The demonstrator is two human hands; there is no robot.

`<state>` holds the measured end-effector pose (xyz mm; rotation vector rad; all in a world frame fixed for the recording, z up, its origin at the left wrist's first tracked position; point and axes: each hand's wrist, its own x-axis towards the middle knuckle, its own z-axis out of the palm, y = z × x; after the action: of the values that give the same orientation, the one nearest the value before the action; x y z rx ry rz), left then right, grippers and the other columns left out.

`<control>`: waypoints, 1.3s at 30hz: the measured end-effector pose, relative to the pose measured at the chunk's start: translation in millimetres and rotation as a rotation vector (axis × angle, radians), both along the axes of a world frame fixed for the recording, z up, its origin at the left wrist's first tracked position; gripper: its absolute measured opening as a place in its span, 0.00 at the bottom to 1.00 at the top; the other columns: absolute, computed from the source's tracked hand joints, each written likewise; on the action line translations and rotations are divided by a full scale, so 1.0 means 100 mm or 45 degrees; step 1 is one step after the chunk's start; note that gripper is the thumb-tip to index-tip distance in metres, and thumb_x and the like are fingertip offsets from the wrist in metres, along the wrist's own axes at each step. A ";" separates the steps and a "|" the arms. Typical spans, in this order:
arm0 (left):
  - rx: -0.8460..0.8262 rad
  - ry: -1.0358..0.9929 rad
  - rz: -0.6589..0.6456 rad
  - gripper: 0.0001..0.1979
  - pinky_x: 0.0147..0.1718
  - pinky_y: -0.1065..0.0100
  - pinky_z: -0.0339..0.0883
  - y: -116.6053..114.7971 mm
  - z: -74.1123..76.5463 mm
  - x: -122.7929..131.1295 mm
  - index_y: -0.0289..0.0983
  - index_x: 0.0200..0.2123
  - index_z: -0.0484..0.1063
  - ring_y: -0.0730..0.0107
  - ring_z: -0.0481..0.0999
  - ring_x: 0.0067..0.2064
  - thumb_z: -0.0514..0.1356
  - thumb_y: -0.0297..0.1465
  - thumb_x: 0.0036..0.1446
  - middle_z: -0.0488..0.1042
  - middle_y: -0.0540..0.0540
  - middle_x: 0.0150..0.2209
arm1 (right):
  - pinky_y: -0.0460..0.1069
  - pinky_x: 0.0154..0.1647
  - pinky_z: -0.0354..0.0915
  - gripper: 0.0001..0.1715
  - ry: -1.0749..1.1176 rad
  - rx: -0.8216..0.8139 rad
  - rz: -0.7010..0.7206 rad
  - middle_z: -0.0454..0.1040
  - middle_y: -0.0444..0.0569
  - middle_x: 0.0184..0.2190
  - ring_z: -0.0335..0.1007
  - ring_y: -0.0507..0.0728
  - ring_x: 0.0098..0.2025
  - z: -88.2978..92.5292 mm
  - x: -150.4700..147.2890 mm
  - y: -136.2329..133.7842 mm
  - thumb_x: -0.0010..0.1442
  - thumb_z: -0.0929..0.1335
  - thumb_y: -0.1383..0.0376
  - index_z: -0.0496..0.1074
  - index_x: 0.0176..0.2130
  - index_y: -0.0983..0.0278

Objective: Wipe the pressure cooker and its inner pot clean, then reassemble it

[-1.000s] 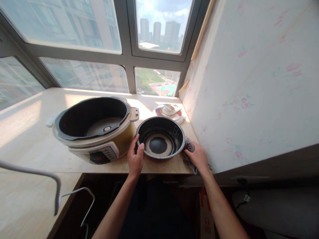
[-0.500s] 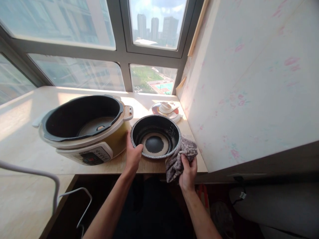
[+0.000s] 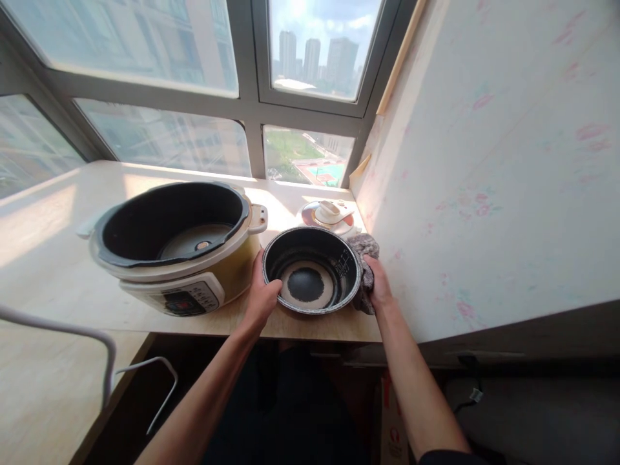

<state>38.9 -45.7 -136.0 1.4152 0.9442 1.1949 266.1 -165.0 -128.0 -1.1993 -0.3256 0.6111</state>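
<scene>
A black inner pot with a worn pale ring on its bottom stands near the front edge of the wooden counter. My left hand grips its left rim, thumb inside. My right hand presses a grey-brown cloth against the pot's right outer wall, fingers closed on the cloth. To the left stands the open yellow electric cooker, with its dark cavity empty and its control panel facing me.
A white and red cooker lid lies behind the pot. A papered wall runs close along the right. Windows stand behind the counter. A white wire rack juts in at the lower left.
My right hand picked the cloth up from the counter's front edge, lifted it, and now holds it against the pot's right side. My left hand has stayed on the rim.
</scene>
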 end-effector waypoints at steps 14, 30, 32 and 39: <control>-0.085 -0.042 0.017 0.44 0.71 0.54 0.50 -0.09 0.04 0.08 0.38 0.66 0.62 0.50 0.61 0.70 0.55 0.19 0.41 0.66 0.42 0.66 | 0.53 0.44 0.68 0.22 -1.004 -0.438 0.096 0.79 0.49 0.36 0.71 0.59 0.38 0.33 0.47 0.58 0.49 0.68 0.58 0.76 0.43 0.66; -0.128 -0.114 -0.068 0.43 0.72 0.60 0.42 -0.11 -0.01 0.07 0.36 0.70 0.56 0.57 0.51 0.74 0.55 0.22 0.47 0.57 0.44 0.72 | 0.55 0.49 0.70 0.25 -1.987 -0.797 0.376 0.79 0.52 0.51 0.76 0.65 0.50 1.00 -0.13 0.70 0.59 0.65 0.66 0.74 0.55 0.60; -0.151 -0.137 -0.104 0.42 0.72 0.60 0.42 -0.10 -0.04 0.06 0.37 0.71 0.54 0.58 0.50 0.74 0.56 0.24 0.51 0.56 0.44 0.73 | 0.55 0.49 0.69 0.24 -1.945 -0.812 0.446 0.79 0.53 0.51 0.75 0.65 0.50 1.00 -0.23 0.82 0.60 0.65 0.65 0.74 0.55 0.61; -0.235 -0.267 -0.155 0.30 0.72 0.60 0.37 -0.08 -0.13 0.06 0.44 0.70 0.58 0.64 0.48 0.74 0.50 0.46 0.69 0.55 0.48 0.73 | 0.55 0.52 0.66 0.18 -1.686 -0.596 0.682 0.80 0.54 0.44 0.74 0.62 0.45 0.86 -0.64 1.12 0.60 0.64 0.65 0.75 0.49 0.65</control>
<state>45.1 -53.5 -148.7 1.1601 0.7893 1.1109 201.9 -53.2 -42.4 -1.8727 -1.7300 0.2472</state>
